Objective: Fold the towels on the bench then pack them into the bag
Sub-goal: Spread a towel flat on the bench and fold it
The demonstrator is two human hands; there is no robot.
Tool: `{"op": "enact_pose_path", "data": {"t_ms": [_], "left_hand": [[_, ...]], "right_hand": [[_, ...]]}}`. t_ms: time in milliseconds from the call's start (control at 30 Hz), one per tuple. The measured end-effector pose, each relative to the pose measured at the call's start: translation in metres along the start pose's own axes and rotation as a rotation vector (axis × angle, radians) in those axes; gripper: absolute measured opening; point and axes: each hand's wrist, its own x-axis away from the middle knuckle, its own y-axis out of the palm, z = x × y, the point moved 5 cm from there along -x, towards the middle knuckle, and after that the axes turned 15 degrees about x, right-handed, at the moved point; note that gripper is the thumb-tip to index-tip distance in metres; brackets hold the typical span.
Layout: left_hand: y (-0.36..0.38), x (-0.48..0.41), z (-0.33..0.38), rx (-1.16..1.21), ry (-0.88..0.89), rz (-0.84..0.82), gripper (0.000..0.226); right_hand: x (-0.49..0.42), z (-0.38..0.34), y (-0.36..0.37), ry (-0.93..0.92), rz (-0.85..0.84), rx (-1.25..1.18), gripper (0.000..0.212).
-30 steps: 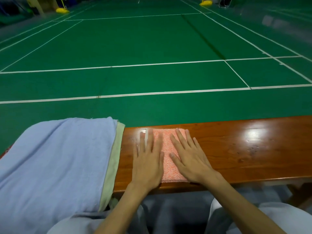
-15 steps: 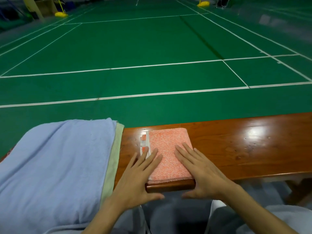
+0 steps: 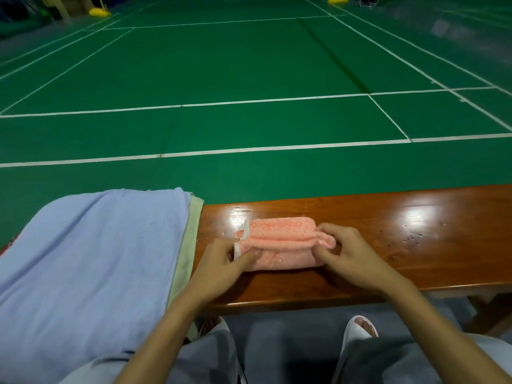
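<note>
A blue towel [image 3: 91, 259] lay draped over the left end of the bench [image 3: 415, 245], with a pale green towel [image 3: 189, 239] showing from under its right edge. Just beside them, the left hand [image 3: 221, 268] pinched the left end of a small pink towel [image 3: 279, 245], which lay folded over on the bench top. The right hand [image 3: 357, 259] pinched its right end between thumb and curled fingers.
</note>
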Motion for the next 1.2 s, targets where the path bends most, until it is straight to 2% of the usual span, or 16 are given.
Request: {"op": "enact_pose_path", "data": {"t_ms": [100,167,267,433,567,667,700,767,833,867,967,1033,1100,1167,1200], "left_hand": [[-0.003,-0.016,-0.015,0.050,-0.117,0.138,0.074],[-0.003,-0.025,-0.024,0.065,-0.176,0.230,0.083],[0.000,-0.033,-0.027,0.018,-0.228,0.390,0.067],[-0.001,-0.034,-0.025,-0.252,-0.156,0.601,0.062],[0.000,-0.036,-0.020,-0.408,-0.110,0.641,0.062],[0.007,-0.029,0.002,-0.576,0.101,0.735,0.044],[0.017,-0.026,0.014,-0.635,0.216,0.717,0.043],[0.047,-0.024,0.032,-0.769,0.447,0.463,0.051],[0.074,-0.026,0.022,-0.887,0.500,0.178,0.052],[0.079,-0.029,0.011,-0.912,0.461,0.113,0.053],[0.081,-0.033,-0.013,-0.918,0.360,0.088,0.057],[0.079,-0.035,-0.014,-0.901,0.349,0.101,0.057],[0.077,-0.038,-0.013,-0.900,0.335,0.108,0.057],[0.076,-0.038,-0.015,-0.888,0.304,0.126,0.058],[0.074,-0.037,-0.015,-0.870,0.280,0.152,0.059]], "right_hand": [[-0.018,0.016,0.009,0.109,0.112,-0.034,0.007],[-0.029,0.027,0.018,0.205,0.166,-0.063,0.017],[-0.040,0.033,0.027,0.353,0.246,-0.100,0.033],[-0.045,0.035,0.030,0.436,0.398,0.059,0.055],[-0.047,0.034,0.035,0.509,0.426,0.171,0.054],[-0.050,0.031,0.036,0.481,0.386,0.246,0.049],[-0.052,0.033,0.036,0.468,0.374,0.267,0.048],[-0.055,0.035,0.035,0.454,0.351,0.298,0.048],[-0.056,0.035,0.038,0.453,0.321,0.322,0.044],[-0.056,0.034,0.038,0.466,0.306,0.326,0.040],[-0.048,0.018,0.030,0.458,0.409,0.445,0.038],[-0.045,-0.004,0.029,0.230,0.491,0.595,0.048],[-0.048,-0.007,0.043,0.054,0.327,0.648,0.055],[-0.050,0.009,0.060,0.088,0.100,0.603,0.064],[-0.050,0.017,0.065,0.111,0.055,0.596,0.066]]}}
